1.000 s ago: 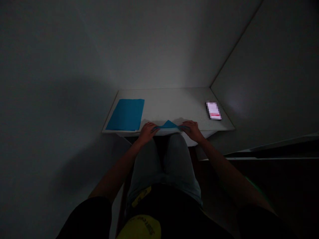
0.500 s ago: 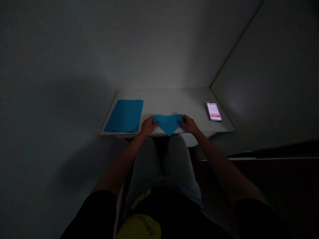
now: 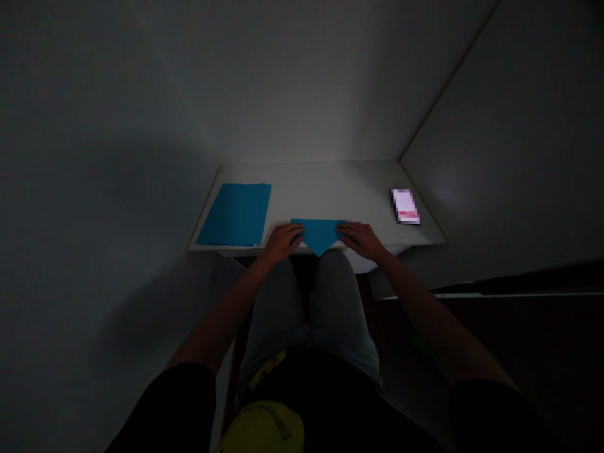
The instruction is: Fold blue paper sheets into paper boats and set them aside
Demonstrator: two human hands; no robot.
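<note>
A folded blue paper (image 3: 319, 234) lies at the front edge of the white table (image 3: 330, 189), its pointed end toward me and slightly past the edge. My left hand (image 3: 284, 240) rests on its left end, with the fingers stretched over the paper. On the right end lies my right hand (image 3: 359, 239), its fingers extended and pressing on the paper. The paper's outer corners are partly hidden under the fingers.
A stack of blue sheets (image 3: 236, 214) lies on the left part of the table. Near the right edge is a phone (image 3: 406, 206) with a lit screen. Walls (image 3: 306, 82) stand behind and at the right. My legs are below the table's front edge.
Both hands have shifted from gripping the ends of the folded paper to lying on top of it. The paper now looks flatter against the table, with a straighter top edge.
</note>
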